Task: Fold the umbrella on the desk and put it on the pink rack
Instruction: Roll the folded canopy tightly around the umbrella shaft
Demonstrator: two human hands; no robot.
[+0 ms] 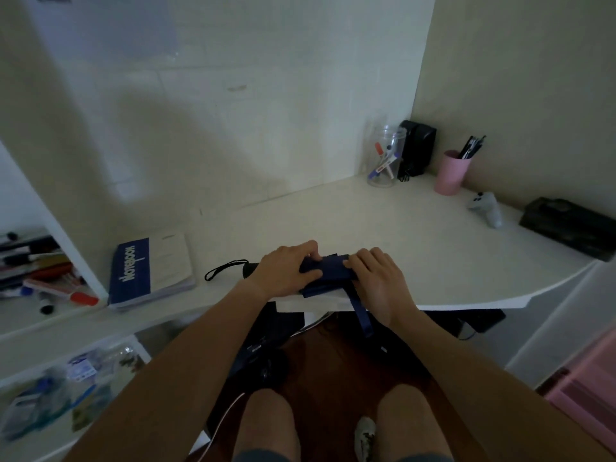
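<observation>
A dark blue collapsed umbrella [333, 266] lies along the front edge of the white desk [383, 221]. Its black handle with a wrist loop [226, 269] points left. My left hand [286, 270] grips the canopy near the handle end, fingers curled over the cloth. My right hand [376, 278] holds the other end of the bundled fabric. A blue strap [361, 315] hangs off the desk edge below my right wrist. The pink rack [586, 391] shows at the lower right, partly cut off by the frame.
A blue notebook [150, 271] lies left of the umbrella. At the back right stand a clear jar of markers [385, 158], a black box [416, 148], a pink pen cup [453, 173], a grey controller [486, 208] and a dark case [566, 225]. Cluttered shelves [43, 275] fill the left.
</observation>
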